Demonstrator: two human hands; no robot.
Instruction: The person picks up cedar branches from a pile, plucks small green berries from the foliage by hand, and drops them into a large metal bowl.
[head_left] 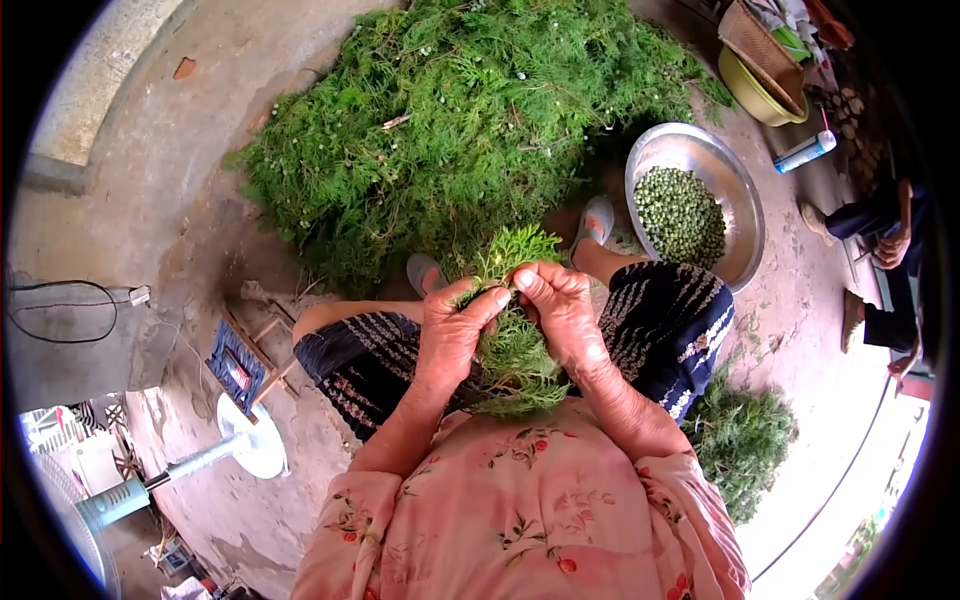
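A leafy green conifer sprig (520,350) lies across my lap and rises between my hands. My left hand (452,325) is closed on it, thumb pressed against the fingers. Close beside, my right hand (556,308) pinches at the same sprig with thumb and forefinger; whether a berry is in the pinch is hidden. A large heap of cut conifer branches (430,130) with small pale berries spreads on the floor ahead of me. To the right stands a metal basin (745,215) holding many round green berries (680,215).
A smaller branch pile (740,440) lies at my right. On the left are a small folding stool (245,365) and a standing fan (190,465). A yellow tub (752,95) and a spray can (806,152) sit at upper right. Another person (885,250) sits at the far right.
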